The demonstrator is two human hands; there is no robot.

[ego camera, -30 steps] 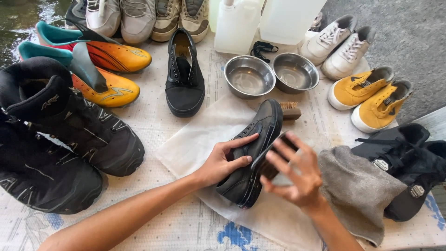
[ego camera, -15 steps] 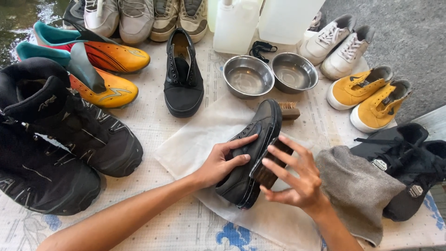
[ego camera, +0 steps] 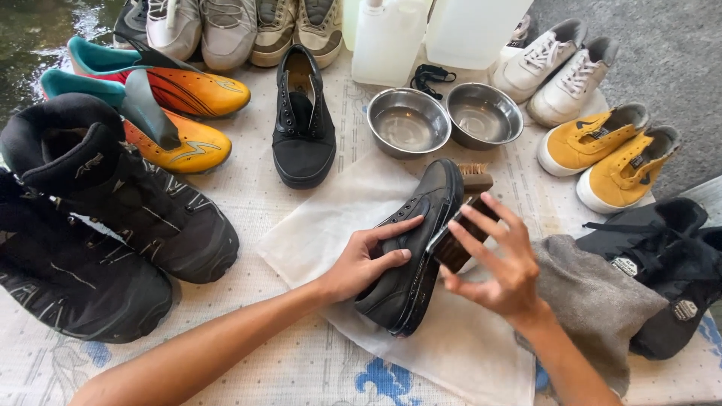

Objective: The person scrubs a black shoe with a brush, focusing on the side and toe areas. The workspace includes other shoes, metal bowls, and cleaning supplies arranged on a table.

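My left hand [ego camera: 368, 259] grips a black low-top shoe [ego camera: 412, 248] lying on its side on a white cloth [ego camera: 323, 225], sole edge facing right. In my right hand [ego camera: 500, 259] is a dark wooden brush [ego camera: 460, 240], pressed against the shoe's sole edge. A second wooden brush [ego camera: 475, 177] lies just behind the shoe's toe. The matching black shoe [ego camera: 303, 120] stands upright farther back.
Two steel bowls [ego camera: 408, 120] [ego camera: 484, 113] and white plastic jugs [ego camera: 387, 37] stand at the back. Large black boots [ego camera: 98, 218] fill the left; orange shoes [ego camera: 180, 116] behind them. Yellow sneakers [ego camera: 609, 150], white sneakers [ego camera: 553, 64], a grey cloth [ego camera: 594, 301] and black shoes [ego camera: 669, 263] lie right.
My right hand with the brush has slid slightly along the sole edge; the left hand keeps holding the shoe in the same place.
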